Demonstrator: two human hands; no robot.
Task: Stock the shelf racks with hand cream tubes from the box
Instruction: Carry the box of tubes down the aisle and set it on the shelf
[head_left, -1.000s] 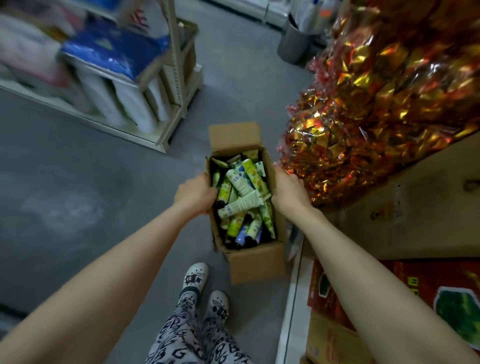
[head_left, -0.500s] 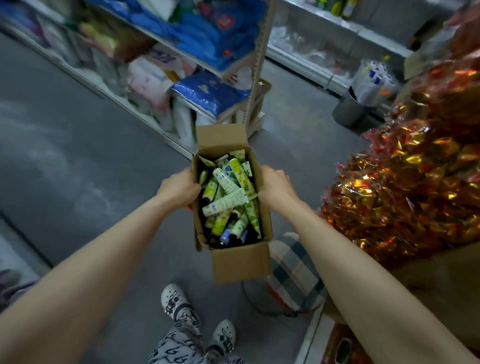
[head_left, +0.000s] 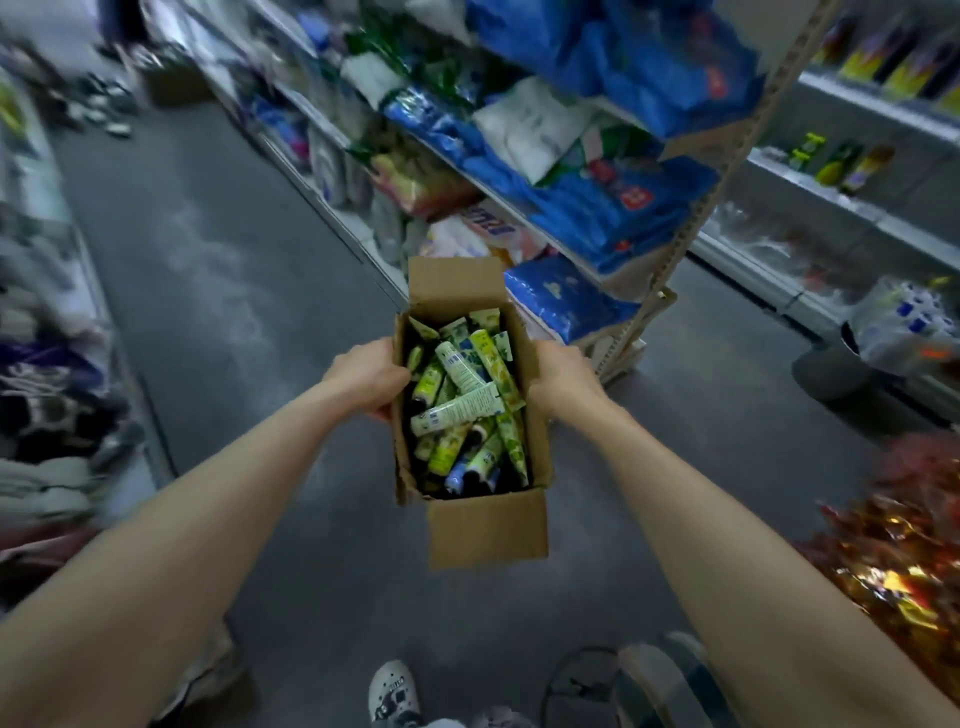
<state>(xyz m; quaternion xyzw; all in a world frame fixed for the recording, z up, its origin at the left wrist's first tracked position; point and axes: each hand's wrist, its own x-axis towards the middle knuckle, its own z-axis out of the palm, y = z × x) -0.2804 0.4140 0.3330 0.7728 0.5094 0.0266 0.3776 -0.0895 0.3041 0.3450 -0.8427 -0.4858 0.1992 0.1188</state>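
Blurred: goods on left racks (head_left: 47, 332); foil packs (head_left: 898, 556), also edge-cropped. Cropped at bottom: shoe (head_left: 393, 693). Unreadable: print on tubes (head_left: 462, 405). Behind box (head_left: 488, 530): fingers of left hand (head_left: 363, 376), right hand (head_left: 563, 379).

Aisle open ahead, shelves and clutter on both sides

Bare grey floor (head_left: 218, 291) runs ahead between the packed left shelves (head_left: 47, 395) and the shelf rack (head_left: 727, 171), crammed with bags (head_left: 613, 208), just beyond the box (head_left: 488, 530). A bucket (head_left: 831, 371) and a foil heap (head_left: 904, 551) crowd the right.
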